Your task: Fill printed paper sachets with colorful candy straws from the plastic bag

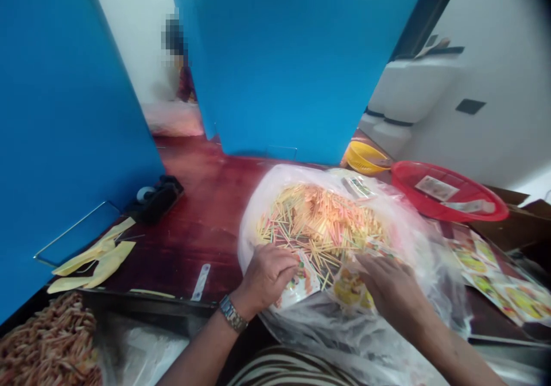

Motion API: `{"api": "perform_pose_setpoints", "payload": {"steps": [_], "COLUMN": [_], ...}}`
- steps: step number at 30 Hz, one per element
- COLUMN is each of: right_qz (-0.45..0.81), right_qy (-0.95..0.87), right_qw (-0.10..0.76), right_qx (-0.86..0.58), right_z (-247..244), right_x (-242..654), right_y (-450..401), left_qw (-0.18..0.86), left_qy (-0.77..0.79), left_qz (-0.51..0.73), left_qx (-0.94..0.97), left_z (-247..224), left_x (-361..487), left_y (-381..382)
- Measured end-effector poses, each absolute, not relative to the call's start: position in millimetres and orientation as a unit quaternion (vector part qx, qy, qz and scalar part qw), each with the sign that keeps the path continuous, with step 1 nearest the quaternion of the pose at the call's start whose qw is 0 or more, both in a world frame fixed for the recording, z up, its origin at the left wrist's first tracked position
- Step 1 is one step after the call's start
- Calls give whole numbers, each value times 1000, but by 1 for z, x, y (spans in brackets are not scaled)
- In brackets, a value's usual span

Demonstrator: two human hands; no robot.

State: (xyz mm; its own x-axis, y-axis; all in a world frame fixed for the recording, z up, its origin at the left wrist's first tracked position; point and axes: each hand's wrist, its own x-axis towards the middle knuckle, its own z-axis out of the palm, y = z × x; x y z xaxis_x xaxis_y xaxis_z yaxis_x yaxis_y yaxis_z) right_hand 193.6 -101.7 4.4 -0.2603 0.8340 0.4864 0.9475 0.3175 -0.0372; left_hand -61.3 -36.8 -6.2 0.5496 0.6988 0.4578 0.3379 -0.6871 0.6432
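Shining red at left, the counter (pixel 196 170) carries our thin, crinkly bag (pixel 252 205). Left hand (pixel 267 276) pinches a white packet (pixel 306 282) by its left side, in front of the sticks (pixel 297 216): glossy, probably light, limp, slippery, so we'd hold an edge. Sticks are thin, straight, likely brittle; scoop gently. Yellow packet (pixel 350 289), rumpled, sits at our right hand (pixel 390 287); we can't tell if it's gripped.

My watch (pixel 233 313): shiny metal. Bag (pixel 430 277): creased, translucent plastic. My packet (pixel 306 281): glossy. Left of bag: glossy tabletop (pixel 202 185). Right of bag: smooth plastic basin (pixel 482 197).
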Motion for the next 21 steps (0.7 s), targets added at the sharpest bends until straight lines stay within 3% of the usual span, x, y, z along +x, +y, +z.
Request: {"api": "perform_pose_setpoints", "payload": {"steps": [4,12,21], "right_qz": [-165,-169,-156], "right_qy": [-806,-933,-950], "right_qw": [149,-86,-109], "right_qx": [-549,-306,-248], "right_z": [11,11,-12], "right_x": [182,94,88], "right_y": [-51,108,134], "left_qw": [180,208,244], "left_qy": [335,352,334], "left_qz": [239,140,165], "left_qx": [893,902,895], "left_z": [-10,-22,-33], "left_x": [-67,-59,-63], "left_y": [-39,-40,-36]}}
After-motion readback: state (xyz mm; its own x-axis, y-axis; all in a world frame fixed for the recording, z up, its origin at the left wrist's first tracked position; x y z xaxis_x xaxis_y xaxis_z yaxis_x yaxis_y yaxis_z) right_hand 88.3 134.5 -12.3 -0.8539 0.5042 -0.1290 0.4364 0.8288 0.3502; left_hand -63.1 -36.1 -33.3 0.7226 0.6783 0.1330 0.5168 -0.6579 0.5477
